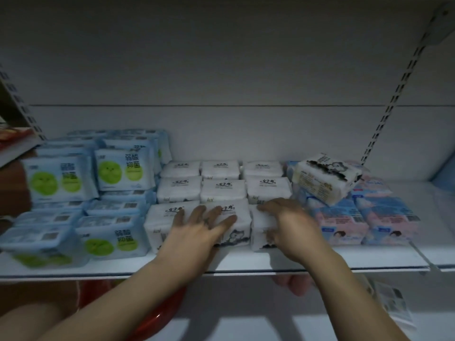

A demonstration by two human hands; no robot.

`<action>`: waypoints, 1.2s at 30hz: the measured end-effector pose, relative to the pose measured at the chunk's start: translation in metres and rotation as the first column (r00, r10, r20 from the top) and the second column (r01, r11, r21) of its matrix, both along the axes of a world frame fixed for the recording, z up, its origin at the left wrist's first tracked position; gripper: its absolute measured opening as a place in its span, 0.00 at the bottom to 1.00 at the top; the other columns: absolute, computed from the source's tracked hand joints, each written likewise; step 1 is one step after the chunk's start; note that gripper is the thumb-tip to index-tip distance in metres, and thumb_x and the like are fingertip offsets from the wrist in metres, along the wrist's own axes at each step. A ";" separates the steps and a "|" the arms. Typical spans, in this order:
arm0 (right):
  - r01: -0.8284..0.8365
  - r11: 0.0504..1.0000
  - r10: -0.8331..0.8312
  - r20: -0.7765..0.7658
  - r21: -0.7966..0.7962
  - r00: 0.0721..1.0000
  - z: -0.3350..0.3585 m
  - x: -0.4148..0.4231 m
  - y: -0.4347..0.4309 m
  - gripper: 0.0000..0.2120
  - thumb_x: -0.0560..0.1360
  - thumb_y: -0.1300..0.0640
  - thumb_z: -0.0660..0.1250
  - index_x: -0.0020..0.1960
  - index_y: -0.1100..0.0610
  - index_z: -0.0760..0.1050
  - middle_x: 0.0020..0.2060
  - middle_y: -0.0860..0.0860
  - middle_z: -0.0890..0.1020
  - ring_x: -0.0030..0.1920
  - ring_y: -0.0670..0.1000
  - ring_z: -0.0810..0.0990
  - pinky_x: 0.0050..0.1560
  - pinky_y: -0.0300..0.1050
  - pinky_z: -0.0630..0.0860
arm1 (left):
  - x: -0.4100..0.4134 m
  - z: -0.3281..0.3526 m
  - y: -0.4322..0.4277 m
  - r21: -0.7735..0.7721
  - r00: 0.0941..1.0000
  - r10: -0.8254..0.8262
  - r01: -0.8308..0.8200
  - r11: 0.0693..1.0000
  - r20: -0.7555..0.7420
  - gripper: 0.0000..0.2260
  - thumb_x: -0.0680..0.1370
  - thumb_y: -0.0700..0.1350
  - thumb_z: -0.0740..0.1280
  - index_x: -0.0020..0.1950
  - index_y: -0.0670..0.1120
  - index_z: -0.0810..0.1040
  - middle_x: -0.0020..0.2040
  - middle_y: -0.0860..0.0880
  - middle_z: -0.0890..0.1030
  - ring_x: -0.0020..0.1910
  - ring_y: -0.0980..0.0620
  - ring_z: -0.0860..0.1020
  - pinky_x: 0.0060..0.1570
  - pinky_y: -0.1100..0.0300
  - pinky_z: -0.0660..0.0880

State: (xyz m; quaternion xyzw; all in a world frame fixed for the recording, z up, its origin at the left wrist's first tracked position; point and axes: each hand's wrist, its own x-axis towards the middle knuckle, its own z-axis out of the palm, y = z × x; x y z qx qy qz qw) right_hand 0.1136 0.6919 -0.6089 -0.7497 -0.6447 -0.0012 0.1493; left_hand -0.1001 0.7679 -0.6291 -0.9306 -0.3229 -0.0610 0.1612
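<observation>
A shop — slotted shelf uprights (394, 94), rows of identical packaged goods (222, 190).

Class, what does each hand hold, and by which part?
Left hand lies flat on a front white pack, holding nothing. Right hand grips the neighbouring pack by its top.

Head view, close, facing forward and down onto shelf (246, 263)
</observation>
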 end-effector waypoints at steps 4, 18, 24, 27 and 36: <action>-0.032 0.992 0.034 -0.010 0.125 0.999 -0.010 0.006 0.006 0.28 0.61 0.66 0.77 0.61 0.55 0.79 0.58 0.55 0.78 0.58 0.61 0.77 0.55 0.53 0.76 | -0.003 -0.008 0.011 0.010 0.999 0.006 -0.006 1.000 0.035 0.41 0.59 0.42 0.78 0.69 0.55 0.69 0.66 0.47 0.77 0.61 0.40 0.76 0.54 0.36 0.76; -0.026 0.976 -0.008 0.153 0.215 0.988 -0.009 -0.024 0.016 0.37 0.53 0.39 0.81 0.58 0.54 0.80 0.51 0.56 0.81 0.52 0.61 0.79 0.51 0.56 0.76 | -0.023 0.002 0.017 0.020 0.959 0.249 -0.254 0.967 0.134 0.35 0.59 0.66 0.73 0.59 0.46 0.78 0.50 0.44 0.79 0.48 0.41 0.77 0.42 0.47 0.73; -0.013 0.947 -0.030 0.131 0.320 0.991 -0.030 -0.033 0.036 0.22 0.55 0.51 0.82 0.45 0.56 0.82 0.40 0.54 0.80 0.41 0.59 0.78 0.42 0.50 0.73 | -0.010 -0.005 0.024 0.026 0.949 0.265 -0.273 0.962 0.170 0.29 0.59 0.59 0.77 0.54 0.44 0.78 0.44 0.42 0.77 0.41 0.41 0.76 0.38 0.46 0.70; -0.022 0.937 -0.034 0.153 0.348 0.988 -0.035 -0.032 0.038 0.21 0.55 0.51 0.81 0.46 0.55 0.81 0.40 0.54 0.79 0.42 0.59 0.78 0.42 0.50 0.73 | -0.008 -0.009 0.026 0.034 0.949 0.265 -0.274 0.961 0.169 0.30 0.60 0.57 0.77 0.56 0.42 0.77 0.45 0.41 0.76 0.41 0.40 0.75 0.40 0.44 0.70; 0.224 0.783 -0.262 -0.018 0.580 0.965 0.029 0.028 0.014 0.20 0.67 0.48 0.70 0.54 0.58 0.81 0.50 0.61 0.81 0.49 0.63 0.79 0.48 0.54 0.75 | -0.007 0.008 0.024 0.022 0.958 0.131 -0.141 0.990 0.254 0.34 0.64 0.61 0.74 0.63 0.42 0.76 0.57 0.41 0.79 0.55 0.38 0.78 0.57 0.39 0.72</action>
